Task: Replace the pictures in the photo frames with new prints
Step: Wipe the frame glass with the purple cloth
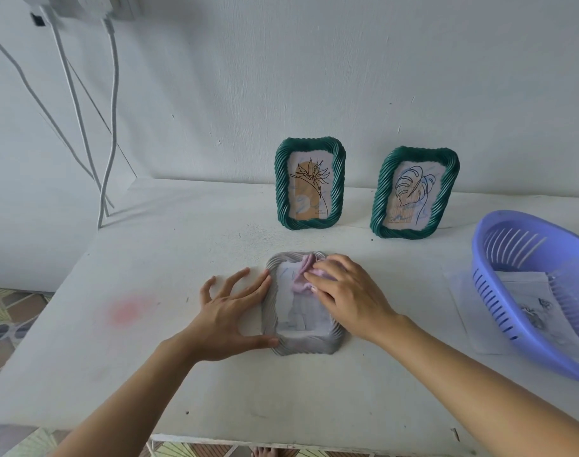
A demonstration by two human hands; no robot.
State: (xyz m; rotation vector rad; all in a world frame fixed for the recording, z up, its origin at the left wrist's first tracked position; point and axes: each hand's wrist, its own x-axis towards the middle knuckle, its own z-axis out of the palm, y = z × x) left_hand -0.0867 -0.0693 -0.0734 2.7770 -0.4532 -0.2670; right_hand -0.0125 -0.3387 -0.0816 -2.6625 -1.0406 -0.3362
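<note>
White wall [314,77] behind, white bench [182,245] in front.

Grey frame [301,346] lies flat on the bench, near the front edge, directly between the two hands. Long axis runs away from the person, near to far. Pale sheet visible inside; detail blurred.

Left hand [228,311]: spread flat on the bench, fingers [252,285] straight and splayed, tips touching the frame's left edge, thumb against its near-left corner. Gripping nothing; it braces the frame from the side.

Right hand [351,291]: comes in from the right and lies over the far half of the frame, fingers [318,275] extended and pressing a pink cloth [303,278] onto the face. Cloth bunches out towards the far-left corner.

Judgement: wiping step. The uncovered part of the face lies towards the person, so the stroke would run along the long axis, back towards the near rim. Right hand is the one already on it; the left brace stops a sideways slide only, not a slide along that axis.

Two green frames [309,183] [413,192] stand upright at the back, well apart from the hands. Basket [499,232] at right, resting on paper sheets [473,318].
</note>
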